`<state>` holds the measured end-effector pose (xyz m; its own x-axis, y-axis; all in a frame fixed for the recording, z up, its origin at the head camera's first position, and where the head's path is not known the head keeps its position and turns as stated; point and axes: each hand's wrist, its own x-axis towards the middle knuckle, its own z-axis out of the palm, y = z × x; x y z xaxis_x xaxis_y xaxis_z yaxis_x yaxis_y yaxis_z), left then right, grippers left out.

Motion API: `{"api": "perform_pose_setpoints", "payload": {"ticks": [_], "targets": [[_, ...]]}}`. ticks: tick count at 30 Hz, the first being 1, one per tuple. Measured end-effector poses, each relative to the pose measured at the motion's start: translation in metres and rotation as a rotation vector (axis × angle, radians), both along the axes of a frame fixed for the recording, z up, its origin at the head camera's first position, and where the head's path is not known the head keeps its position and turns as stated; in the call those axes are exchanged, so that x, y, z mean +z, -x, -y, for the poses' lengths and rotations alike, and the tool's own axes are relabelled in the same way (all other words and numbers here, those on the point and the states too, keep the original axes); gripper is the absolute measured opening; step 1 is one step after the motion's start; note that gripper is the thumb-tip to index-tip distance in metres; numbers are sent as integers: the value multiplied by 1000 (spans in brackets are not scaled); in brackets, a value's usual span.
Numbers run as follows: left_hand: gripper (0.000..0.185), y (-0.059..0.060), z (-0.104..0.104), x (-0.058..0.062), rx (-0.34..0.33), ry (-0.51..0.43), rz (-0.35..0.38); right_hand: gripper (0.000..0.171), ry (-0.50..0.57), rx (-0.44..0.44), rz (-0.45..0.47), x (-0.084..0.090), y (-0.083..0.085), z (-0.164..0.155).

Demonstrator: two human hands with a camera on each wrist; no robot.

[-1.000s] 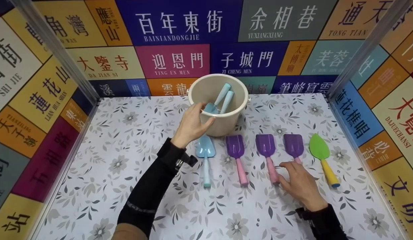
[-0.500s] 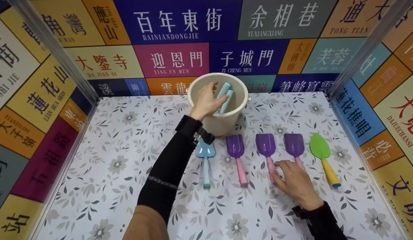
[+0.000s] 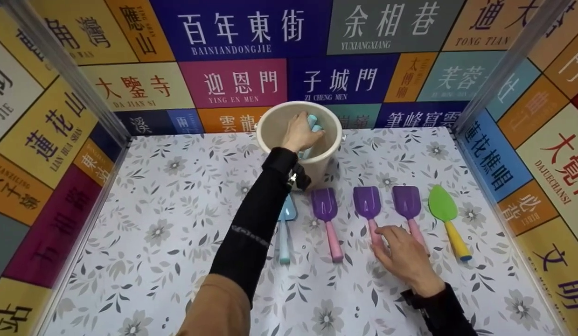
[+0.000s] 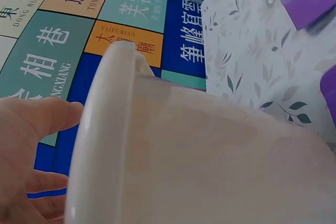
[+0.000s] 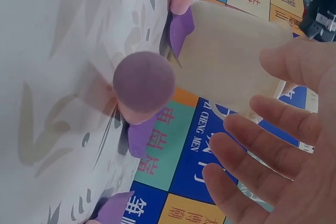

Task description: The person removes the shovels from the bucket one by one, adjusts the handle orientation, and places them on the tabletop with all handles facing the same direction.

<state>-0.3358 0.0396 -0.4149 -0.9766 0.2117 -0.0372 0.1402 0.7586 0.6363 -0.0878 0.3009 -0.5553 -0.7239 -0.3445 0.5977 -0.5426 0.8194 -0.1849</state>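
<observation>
My left hand [image 3: 302, 132] is inside the cream bucket [image 3: 335, 140], at the upper ends of two light blue shovel handles [image 3: 313, 120]. In the left wrist view, thumb and fingers [image 4: 44, 116] stand apart behind the bucket rim [image 4: 100, 140], which hides the handles. Over the pink handles of two purple shovels [image 3: 367, 200] [image 3: 407, 199] hovers my right hand [image 3: 403, 256]. The right wrist view shows its fingers [image 5: 252, 140] spread and apart from the nearest handle end [image 5: 144, 82].
A light blue shovel [image 3: 284, 238] lies partly behind the left sleeve. Beside it lies another purple shovel [image 3: 324, 205]; at the row's right end is a green trowel [image 3: 442, 203] with a yellow handle. Sign-patterned panels [image 3: 233, 84] enclose the floral surface [image 3: 177, 210].
My left hand has moved from the bucket's near rim inward to the blue handles. The right hand has shifted slightly left over the pink handles. The view has turned slightly.
</observation>
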Motion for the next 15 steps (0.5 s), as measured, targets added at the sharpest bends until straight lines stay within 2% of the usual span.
{"api": "perform_pose_setpoints", "payload": {"ticks": [7, 15], "targets": [[73, 15, -6, -2, 75, 5, 47, 30, 21, -7, 2, 1, -4, 0], [78, 27, -17, 1, 75, 47, 93, 24, 19, -2, -12, 1, -3, -1]]}}
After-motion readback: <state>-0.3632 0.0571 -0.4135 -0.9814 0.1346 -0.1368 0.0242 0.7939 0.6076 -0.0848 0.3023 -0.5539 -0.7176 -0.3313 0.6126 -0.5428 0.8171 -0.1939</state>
